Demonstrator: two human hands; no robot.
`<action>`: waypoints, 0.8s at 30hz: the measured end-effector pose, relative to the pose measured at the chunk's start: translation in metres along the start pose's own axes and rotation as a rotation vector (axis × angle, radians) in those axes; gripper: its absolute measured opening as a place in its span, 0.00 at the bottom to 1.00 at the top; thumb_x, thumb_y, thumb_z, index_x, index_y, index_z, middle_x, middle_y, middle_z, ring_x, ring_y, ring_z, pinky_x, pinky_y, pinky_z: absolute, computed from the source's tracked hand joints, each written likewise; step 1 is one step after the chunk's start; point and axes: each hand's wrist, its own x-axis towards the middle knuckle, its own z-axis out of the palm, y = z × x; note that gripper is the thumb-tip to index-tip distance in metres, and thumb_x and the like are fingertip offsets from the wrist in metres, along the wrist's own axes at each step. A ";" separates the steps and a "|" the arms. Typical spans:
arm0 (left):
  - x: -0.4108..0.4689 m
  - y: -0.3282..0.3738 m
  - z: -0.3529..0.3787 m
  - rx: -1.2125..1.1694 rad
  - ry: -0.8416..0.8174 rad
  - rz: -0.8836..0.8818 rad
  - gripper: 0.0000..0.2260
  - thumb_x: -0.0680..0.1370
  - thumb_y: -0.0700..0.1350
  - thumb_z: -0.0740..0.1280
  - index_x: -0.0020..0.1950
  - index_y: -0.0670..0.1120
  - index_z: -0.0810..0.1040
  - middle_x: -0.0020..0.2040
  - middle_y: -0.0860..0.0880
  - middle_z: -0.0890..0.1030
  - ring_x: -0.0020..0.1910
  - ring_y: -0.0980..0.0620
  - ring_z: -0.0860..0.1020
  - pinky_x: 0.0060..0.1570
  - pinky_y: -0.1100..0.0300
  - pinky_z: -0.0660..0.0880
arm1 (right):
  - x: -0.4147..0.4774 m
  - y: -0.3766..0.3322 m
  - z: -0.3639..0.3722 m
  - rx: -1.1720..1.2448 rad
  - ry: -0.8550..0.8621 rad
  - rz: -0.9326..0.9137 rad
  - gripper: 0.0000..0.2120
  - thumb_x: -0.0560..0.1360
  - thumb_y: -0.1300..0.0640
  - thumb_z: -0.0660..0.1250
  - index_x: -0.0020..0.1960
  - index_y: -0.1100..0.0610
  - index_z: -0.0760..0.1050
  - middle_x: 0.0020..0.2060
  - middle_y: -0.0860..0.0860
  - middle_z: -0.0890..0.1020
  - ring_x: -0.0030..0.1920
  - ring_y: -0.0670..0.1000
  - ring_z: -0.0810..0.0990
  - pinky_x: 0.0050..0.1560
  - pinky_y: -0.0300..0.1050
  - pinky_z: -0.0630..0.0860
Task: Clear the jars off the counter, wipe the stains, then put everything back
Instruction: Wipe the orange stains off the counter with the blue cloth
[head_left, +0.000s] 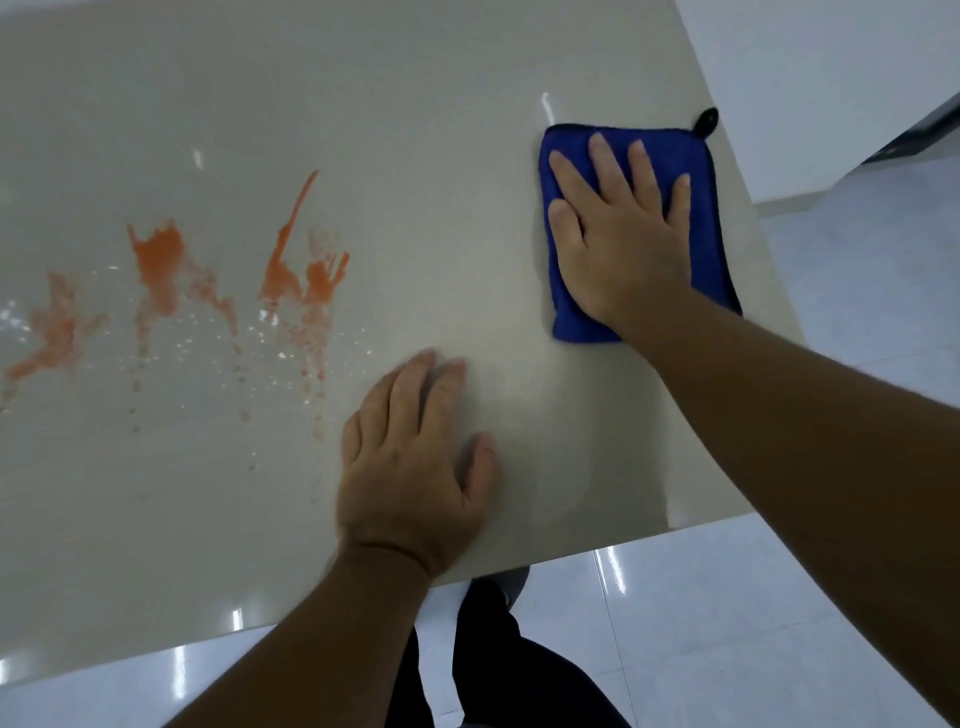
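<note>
Orange stains (166, 260) streak the left half of the beige counter (415, 130), with small droplets scattered below them. A folded blue cloth (566, 312) with a black hanging loop lies near the counter's right edge. My right hand (623, 234) presses flat on the cloth, fingers spread. My left hand (415, 467) rests palm down on the bare counter near the front edge, to the right of the stains, holding nothing. No jars are in view.
The counter's front edge (363, 618) and right edge border a glossy white tiled floor (727, 623). A white cabinet or wall (831, 78) stands at the back right. My dark trousers (493, 675) show below the front edge.
</note>
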 end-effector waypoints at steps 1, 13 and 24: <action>0.000 -0.001 0.000 0.001 0.004 0.001 0.28 0.73 0.56 0.62 0.72 0.47 0.71 0.72 0.46 0.71 0.69 0.41 0.68 0.65 0.49 0.62 | 0.004 -0.001 0.001 -0.002 -0.003 0.013 0.26 0.83 0.41 0.43 0.81 0.39 0.50 0.83 0.49 0.50 0.82 0.57 0.46 0.78 0.66 0.42; 0.001 -0.005 0.006 -0.006 0.046 0.036 0.28 0.74 0.56 0.63 0.72 0.47 0.72 0.73 0.45 0.70 0.69 0.43 0.68 0.66 0.52 0.61 | -0.153 -0.017 0.017 -0.050 -0.048 -0.058 0.28 0.83 0.41 0.47 0.82 0.42 0.51 0.82 0.52 0.53 0.82 0.56 0.50 0.78 0.65 0.50; 0.002 -0.005 0.001 -0.042 -0.008 0.020 0.27 0.73 0.56 0.63 0.71 0.48 0.73 0.72 0.45 0.72 0.69 0.42 0.70 0.64 0.51 0.63 | 0.033 -0.076 0.008 -0.052 -0.029 -0.151 0.27 0.82 0.41 0.43 0.82 0.41 0.49 0.83 0.53 0.50 0.82 0.57 0.48 0.78 0.67 0.45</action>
